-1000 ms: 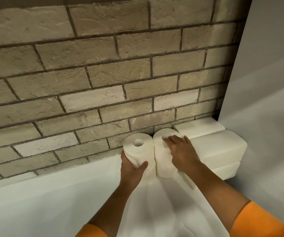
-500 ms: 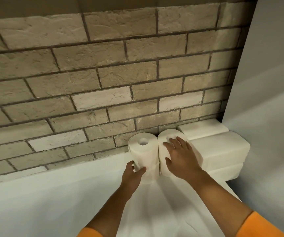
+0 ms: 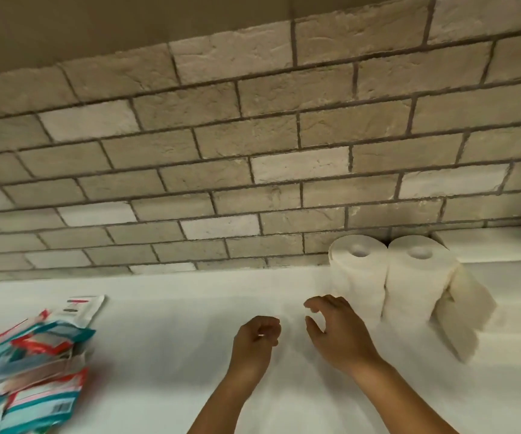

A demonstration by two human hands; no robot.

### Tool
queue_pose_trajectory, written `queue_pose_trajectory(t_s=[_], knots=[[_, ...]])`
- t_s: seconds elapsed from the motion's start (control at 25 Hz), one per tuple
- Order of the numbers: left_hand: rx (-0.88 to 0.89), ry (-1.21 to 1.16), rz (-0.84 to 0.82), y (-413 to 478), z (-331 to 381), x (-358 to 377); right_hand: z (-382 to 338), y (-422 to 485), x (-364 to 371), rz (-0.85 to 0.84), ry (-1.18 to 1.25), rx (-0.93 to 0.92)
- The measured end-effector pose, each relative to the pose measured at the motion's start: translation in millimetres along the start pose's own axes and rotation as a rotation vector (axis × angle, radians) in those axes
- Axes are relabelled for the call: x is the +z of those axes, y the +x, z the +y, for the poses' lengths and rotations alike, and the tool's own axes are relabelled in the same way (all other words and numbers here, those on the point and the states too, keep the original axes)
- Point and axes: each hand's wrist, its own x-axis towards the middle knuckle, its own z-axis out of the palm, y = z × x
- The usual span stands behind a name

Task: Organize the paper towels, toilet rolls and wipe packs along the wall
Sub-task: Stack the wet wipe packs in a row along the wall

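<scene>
Your left hand [image 3: 257, 339] is curled, empty. Your right hand [image 3: 337, 335] is half-open and empty, just beside two upright rolls [image 3: 387, 274] against the wall [image 3: 253, 151]. The wipe packs [image 3: 30, 371] lie heaped at left. Risk: if you grab the slick heap whole, packs slide off.

Both hands are off the rolls now. The left hand [image 3: 257, 335] no longer wraps the left roll [image 3: 358, 277] and is curled on nothing. The right hand [image 3: 334, 330] has left the right roll [image 3: 416, 283], fingers loose. The view has swung left too, so a heap of wipe packs [image 3: 30, 368] shows up.
</scene>
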Motion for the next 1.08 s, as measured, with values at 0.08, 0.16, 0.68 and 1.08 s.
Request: queue_pose_trajectory(t_s=[0.08, 0.16, 0.68, 1.08], knots=[[-0.017, 0.001, 0.084, -9.2, -20.1, -46.0, -29.5, 4.2, 29.7, -0.068, 0.051, -0.005], [-0.04, -0.017, 0.176, -18.1, -42.6, -97.2, -65.5, 7.9, 60.9, -0.145, 0.112, -0.01], [-0.109, -0.034, 0.478, -52.4, -158.0, -371.4, -286.6, -1.9, 235.7, -0.52, 0.423, 0.189], [-0.067, 0.298, 0.521, -32.3, -164.4, -480.0, -364.1, 2.0, 339.4, -0.76, 0.794, 0.61]])
